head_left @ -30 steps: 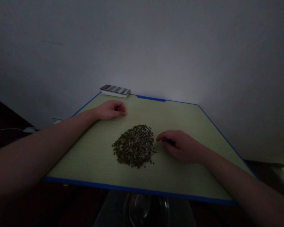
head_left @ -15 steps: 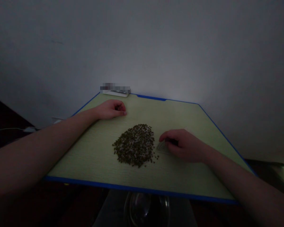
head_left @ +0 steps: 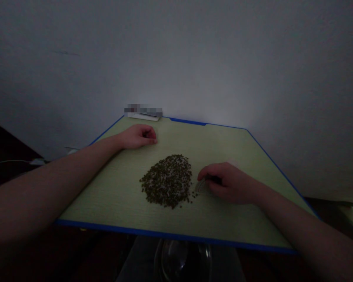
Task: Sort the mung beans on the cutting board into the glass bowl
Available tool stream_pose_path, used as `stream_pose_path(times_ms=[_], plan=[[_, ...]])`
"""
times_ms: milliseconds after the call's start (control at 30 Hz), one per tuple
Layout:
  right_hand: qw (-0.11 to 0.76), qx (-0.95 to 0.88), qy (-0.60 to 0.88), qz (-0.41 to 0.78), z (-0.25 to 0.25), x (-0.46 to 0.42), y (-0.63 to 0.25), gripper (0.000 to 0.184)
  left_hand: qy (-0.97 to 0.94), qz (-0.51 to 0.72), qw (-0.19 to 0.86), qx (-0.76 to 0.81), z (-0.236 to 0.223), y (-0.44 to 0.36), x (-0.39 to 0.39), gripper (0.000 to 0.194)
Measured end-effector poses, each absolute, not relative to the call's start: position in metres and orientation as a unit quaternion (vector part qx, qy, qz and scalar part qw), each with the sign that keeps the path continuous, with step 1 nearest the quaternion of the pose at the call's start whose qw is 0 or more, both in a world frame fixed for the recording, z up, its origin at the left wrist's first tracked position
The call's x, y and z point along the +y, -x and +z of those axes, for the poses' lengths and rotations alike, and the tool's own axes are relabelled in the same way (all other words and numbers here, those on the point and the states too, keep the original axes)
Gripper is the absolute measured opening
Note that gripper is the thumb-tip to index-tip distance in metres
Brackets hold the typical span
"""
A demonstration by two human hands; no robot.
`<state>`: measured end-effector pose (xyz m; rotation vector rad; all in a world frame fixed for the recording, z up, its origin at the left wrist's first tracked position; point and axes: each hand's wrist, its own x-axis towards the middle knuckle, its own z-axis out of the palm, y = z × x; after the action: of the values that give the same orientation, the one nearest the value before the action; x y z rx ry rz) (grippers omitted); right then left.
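A heap of small, olive-green and brown, seed-like grains (head_left: pixel 167 182) lay on the pale green, blue-edged tabletop (head_left: pixel 120 203). Just right of the heap, the right hand (head_left: pixel 228 183) had its fingers closed on a thin, greyish tool with curved, fork-like tines (head_left: pixel 200 185), its material too dim to tell. A few loose grains (head_left: pixel 194 194) lay at the heap's right fringe, near the tines. The left hand (head_left: pixel 137 136) rested beyond the heap and to its left, fingers loosely curled; whether they held anything could not be told. The step in hand seemed to be working grains at the heap's right edge; the next move, on that reading, called for a light, low stroke that spared the rest from scattering.
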<state>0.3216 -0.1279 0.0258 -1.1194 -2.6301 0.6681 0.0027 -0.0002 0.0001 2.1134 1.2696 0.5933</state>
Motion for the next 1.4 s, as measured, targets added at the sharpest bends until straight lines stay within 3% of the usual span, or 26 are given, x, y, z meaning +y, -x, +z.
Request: stream_pose_path(times_ms=[500,800,1033,1400], plan=[[0.114,-0.898,0.361,0.225,0.0236,-0.1267,-0.3208,0.031,-0.797,0.220,0.295,0.478,0.0006,-0.0036,-0.0009,0.027],[0.076,-0.895,0.358,0.256,0.0264,-0.1278,-0.3241,0.029,-0.796,0.223,0.305,0.474,0.0010,-0.0038,-0.0009,0.027],[0.130,-0.870,0.425,0.214,0.0208,-0.1242,-0.3259,0.028,-0.800,0.225,0.279,0.481,0.0010,-0.0040,-0.0017,0.029],[0.146,-0.871,0.416,0.216,0.0190,-0.1237,-0.3211,0.029,-0.802,0.228,0.293,0.469,0.0008,-0.0037,-0.0008,0.027]])
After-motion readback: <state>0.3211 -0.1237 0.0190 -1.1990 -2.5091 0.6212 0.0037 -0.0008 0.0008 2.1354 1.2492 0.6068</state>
